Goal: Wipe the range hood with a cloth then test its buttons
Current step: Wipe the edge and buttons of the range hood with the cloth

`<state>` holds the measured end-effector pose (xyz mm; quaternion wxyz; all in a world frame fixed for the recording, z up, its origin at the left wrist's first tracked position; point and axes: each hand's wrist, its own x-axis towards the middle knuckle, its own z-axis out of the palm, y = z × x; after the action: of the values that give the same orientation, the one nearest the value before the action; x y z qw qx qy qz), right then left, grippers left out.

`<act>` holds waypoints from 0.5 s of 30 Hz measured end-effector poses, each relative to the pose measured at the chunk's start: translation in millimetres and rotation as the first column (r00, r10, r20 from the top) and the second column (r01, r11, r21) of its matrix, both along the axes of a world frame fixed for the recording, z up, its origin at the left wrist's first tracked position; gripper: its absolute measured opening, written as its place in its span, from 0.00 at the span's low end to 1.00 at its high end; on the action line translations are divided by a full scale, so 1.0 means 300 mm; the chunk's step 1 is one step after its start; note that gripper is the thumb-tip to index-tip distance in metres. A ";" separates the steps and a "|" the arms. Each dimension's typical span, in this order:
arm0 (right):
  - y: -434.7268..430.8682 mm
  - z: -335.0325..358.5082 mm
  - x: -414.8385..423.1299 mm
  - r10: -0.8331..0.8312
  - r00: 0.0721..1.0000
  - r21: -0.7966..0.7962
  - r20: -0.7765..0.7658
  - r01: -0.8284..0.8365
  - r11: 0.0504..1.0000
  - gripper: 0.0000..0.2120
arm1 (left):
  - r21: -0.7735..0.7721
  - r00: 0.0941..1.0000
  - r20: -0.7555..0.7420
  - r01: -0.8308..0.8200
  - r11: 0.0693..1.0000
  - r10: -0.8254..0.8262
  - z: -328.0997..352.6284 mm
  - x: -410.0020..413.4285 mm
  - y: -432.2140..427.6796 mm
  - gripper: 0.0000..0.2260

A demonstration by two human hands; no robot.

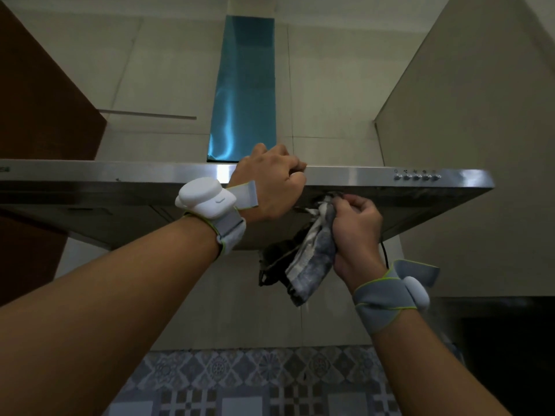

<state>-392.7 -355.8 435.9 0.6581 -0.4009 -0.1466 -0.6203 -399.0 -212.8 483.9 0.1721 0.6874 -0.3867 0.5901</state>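
Pale wall (330, 85) behind; the hood (120, 173) spans overhead, buttons (417, 177) at three o'clock. My left hand (270, 184) curls over its front edge; my right hand (356, 235), at five o'clock, clutches the cloth (313, 262) under it.

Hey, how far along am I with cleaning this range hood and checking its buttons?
Nothing shows as finished; I cannot tell which parts are already wiped. In hand: your right hand holds the cloth up at the hood's underside, while your left hand grips its front edge. Left: the buttons on the right of the front strip, with no hand on them.
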 end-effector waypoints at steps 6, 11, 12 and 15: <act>0.022 -0.007 -0.011 -0.044 0.998 -0.070 0.039 0.046 0.996 0.05 | -0.026 1.000 0.003 0.006 1.000 -0.006 0.003 -0.002 -0.016 0.27; 0.018 -0.007 0.011 -0.034 0.999 -0.047 -0.033 0.033 0.998 0.05 | -0.007 1.000 -0.001 0.017 1.000 -0.017 0.002 0.009 -0.001 0.27; 0.003 -0.008 0.003 -0.038 0.999 -0.024 -0.027 0.038 0.999 0.05 | -0.005 1.000 -0.003 0.016 1.000 -0.016 0.002 0.009 0.000 0.27; -0.031 -0.008 -0.027 -0.043 0.999 0.008 0.033 0.043 0.999 0.04 | -0.018 1.000 0.002 0.010 1.000 -0.010 0.001 0.008 -0.008 0.28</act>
<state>-400.7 -365.0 433.5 0.6437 -0.3911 -0.1466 -0.6412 -396.8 -215.3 484.3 0.1809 0.6833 -0.3848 0.5935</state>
